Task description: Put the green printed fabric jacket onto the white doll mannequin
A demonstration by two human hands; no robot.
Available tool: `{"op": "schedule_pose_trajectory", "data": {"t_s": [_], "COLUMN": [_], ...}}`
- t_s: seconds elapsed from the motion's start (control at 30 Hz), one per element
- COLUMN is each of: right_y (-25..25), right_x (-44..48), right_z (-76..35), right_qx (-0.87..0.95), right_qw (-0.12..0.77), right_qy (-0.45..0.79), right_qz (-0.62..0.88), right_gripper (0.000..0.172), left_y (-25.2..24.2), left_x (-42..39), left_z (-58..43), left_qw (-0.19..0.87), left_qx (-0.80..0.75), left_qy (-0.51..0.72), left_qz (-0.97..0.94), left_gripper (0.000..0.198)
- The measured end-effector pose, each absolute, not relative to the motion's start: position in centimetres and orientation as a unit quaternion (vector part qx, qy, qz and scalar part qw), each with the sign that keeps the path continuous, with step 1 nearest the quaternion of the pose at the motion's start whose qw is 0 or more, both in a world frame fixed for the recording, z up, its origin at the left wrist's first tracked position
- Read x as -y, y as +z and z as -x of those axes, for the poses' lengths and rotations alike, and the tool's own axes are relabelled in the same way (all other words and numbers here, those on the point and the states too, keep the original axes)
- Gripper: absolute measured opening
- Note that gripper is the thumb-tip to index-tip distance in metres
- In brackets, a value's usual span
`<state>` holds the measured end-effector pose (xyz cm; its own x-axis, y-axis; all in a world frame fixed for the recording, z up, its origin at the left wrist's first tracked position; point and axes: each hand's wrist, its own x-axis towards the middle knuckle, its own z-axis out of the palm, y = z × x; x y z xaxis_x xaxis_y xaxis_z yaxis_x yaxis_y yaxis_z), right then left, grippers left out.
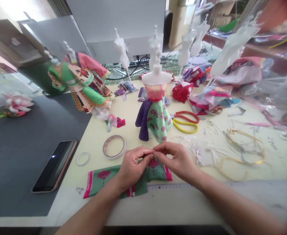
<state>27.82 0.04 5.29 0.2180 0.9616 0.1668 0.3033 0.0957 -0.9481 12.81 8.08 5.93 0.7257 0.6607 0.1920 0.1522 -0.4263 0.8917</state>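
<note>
My left hand (133, 164) and my right hand (175, 158) meet above a strip of green cloth (101, 178) with pink flowers and pink edges, lying on the cream table (96, 133). Both hands pinch something tiny between thumb and fingertips; I cannot make out what it is. Just behind them stands a small white dress form (156, 76) wearing a pink top and a skirt of purple and green flowered cloth (155, 119).
A tape roll (113, 146) and a small ring (82, 158) lie to the left, a phone (54, 165) on a dark mat (16, 150). Red and yellow scissors (185, 121), gold cord (244, 147), fabric scraps (212, 98), another dressed form (82, 85) and several bare forms stand behind. A ruler (173, 186) lies near the front edge.
</note>
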Motion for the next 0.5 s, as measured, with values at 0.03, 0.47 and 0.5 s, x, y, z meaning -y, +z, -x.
{"op": "schedule_pose_trajectory", "data": {"t_s": [0.03,0.47,0.5], "right_y": [5.23,5.31,5.23], "right_x": [-0.06,-0.07,-0.06], "right_z": [-27.87,-28.05,-28.05], "right_qx": [0.535,0.488,0.483], "right_qw": [0.509,0.519,0.522], "right_qy": [0.323,0.399,0.405], "right_qz": [0.591,0.577,0.574], "right_gripper": [0.01,0.01,0.01], "left_y": [5.93,5.87,5.88], "left_x": [-8.1,-8.09,-8.09], "left_z": [-12.83,-12.79,-12.8], "left_qw": [0.472,0.507,0.505], "left_qx": [-0.253,-0.265,-0.262], "left_qy": [0.268,0.253,0.255], "left_qz": [-0.801,-0.78,-0.782], "left_gripper": [0.014,0.015,0.014]}}
